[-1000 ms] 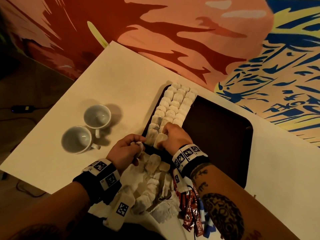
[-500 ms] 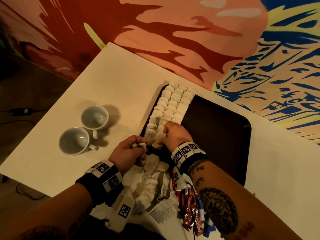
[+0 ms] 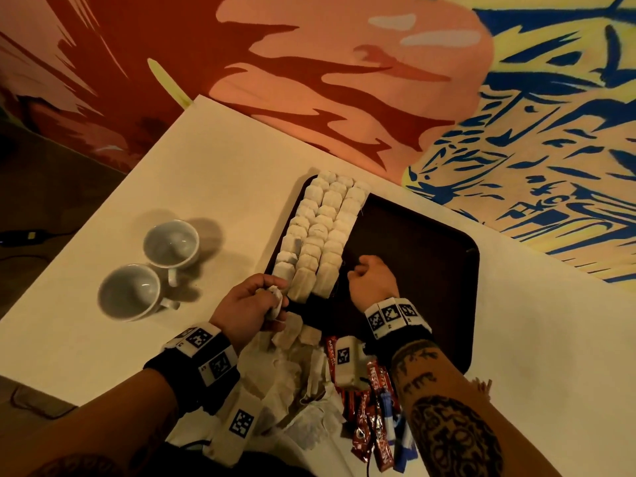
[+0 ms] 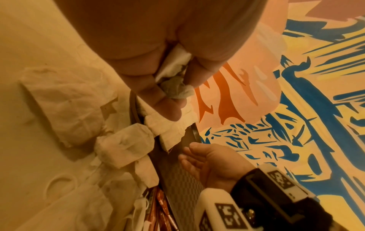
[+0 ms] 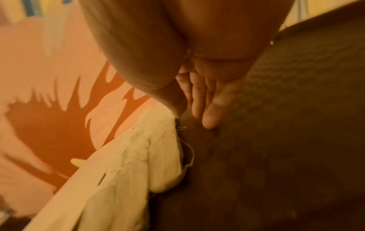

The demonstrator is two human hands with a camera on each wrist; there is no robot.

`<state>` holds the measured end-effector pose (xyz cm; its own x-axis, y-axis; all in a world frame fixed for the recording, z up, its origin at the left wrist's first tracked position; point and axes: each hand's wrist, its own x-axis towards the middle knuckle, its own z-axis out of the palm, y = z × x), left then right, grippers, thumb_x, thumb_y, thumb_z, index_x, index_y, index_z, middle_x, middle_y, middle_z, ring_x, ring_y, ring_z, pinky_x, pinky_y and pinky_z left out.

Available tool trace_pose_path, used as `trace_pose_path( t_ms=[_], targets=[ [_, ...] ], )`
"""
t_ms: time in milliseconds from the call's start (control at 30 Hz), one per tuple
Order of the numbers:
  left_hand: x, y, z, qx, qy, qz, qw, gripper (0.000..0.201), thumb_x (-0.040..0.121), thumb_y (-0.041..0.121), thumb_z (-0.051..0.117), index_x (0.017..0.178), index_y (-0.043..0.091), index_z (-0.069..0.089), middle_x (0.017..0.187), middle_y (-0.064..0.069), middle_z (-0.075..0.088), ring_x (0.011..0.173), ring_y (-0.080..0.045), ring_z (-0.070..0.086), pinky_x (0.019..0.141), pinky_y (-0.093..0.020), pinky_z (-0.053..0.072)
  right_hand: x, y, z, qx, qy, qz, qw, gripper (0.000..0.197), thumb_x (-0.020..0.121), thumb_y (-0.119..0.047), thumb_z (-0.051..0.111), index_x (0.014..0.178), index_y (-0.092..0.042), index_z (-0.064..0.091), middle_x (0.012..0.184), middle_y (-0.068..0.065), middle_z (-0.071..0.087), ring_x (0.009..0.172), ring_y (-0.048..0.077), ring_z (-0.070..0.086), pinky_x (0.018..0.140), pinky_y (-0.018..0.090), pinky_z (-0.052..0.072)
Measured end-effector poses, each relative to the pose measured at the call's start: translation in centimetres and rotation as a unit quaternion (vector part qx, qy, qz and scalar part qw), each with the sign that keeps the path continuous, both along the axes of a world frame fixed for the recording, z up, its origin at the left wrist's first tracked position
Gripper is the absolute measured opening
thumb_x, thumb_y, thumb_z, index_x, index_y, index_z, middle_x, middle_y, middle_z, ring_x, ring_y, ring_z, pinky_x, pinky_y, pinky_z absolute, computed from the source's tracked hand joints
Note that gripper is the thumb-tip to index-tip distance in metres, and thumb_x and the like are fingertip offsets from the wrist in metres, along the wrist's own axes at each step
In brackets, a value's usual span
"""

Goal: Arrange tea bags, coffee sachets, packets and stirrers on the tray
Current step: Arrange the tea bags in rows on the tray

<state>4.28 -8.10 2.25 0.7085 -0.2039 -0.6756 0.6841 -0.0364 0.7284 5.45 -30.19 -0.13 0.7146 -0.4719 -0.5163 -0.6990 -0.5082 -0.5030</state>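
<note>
A dark brown tray [image 3: 420, 242] lies on the white table. Three rows of white tea bags [image 3: 323, 228] fill its left side. My left hand [image 3: 272, 297] hovers at the near end of the rows and pinches a crumpled tea bag [image 4: 175, 89] between thumb and fingers. My right hand [image 3: 358, 273] rests on the bare tray floor just right of the rows, fingers loosely bent and holding nothing; its thumb [image 5: 175, 106] sits close to the nearest tea bag's edge [image 5: 164, 150]. A heap of loose tea bags [image 3: 292, 370] lies between my wrists.
Red coffee sachets [image 3: 375, 428] and blue packets [image 3: 392, 425] lie by my right forearm. Wooden stirrers [image 3: 481, 385] poke out right of that arm. Two white cups [image 3: 171, 242] [image 3: 129, 292] stand left of the tray. A painted wall lies behind the table.
My right hand has left the near end of the tea bag rows and moved right onto the bare tray floor. My left hand still holds its tea bag.
</note>
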Motion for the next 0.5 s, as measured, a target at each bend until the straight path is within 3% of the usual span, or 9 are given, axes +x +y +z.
trace_pose_path(
  t_ms=[133,233,333,500],
  targets=[
    [-0.2,-0.6,-0.2,0.001,0.008,-0.008,1.0,0.02,0.099,0.002,0.046,0.103,0.007,0.065,0.085,-0.014,0.064,0.069,-0.021,0.062,0.058,-0.03,0.058,0.1,0.8,-1.1,0.028,0.014,0.01,0.999,0.045,0.095,-0.021,0.059,0.139,-0.015,0.053,0.133,0.001,0.063,0.124,0.019,0.058,0.098,0.024,0.042],
    [-0.3,-0.7,-0.1,0.0,0.01,-0.008,1.0,0.02,0.099,0.002,0.046,0.106,0.005,0.065,0.086,-0.014,0.063,0.071,-0.022,0.062,0.062,-0.031,0.06,0.4,1.5,-1.3,0.042,0.015,-0.002,0.999,0.045,0.092,-0.021,0.063,0.136,-0.015,0.057,0.129,0.0,0.066,0.119,0.019,0.062,0.102,0.031,0.049],
    [-0.2,-0.6,-0.1,0.007,0.007,-0.009,1.0,0.02,0.098,0.002,0.047,0.106,0.005,0.066,0.087,-0.014,0.064,0.071,-0.022,0.062,0.062,-0.03,0.06,0.9,1.4,-1.8,0.061,0.01,-0.009,0.998,0.041,0.088,-0.024,0.064,0.129,-0.016,0.062,0.123,0.001,0.069,0.106,0.022,0.068,0.096,0.04,0.055],
    [0.1,-0.3,-0.3,0.012,0.014,-0.001,1.0,0.022,0.097,0.0,0.047,0.104,0.005,0.067,0.085,-0.013,0.064,0.07,-0.022,0.061,0.06,-0.029,0.059,3.1,-0.3,-1.3,0.003,0.01,0.001,1.0,0.039,0.097,-0.023,0.052,0.135,-0.017,0.059,0.135,0.004,0.061,0.121,0.024,0.059,0.098,0.027,0.047]
  ],
)
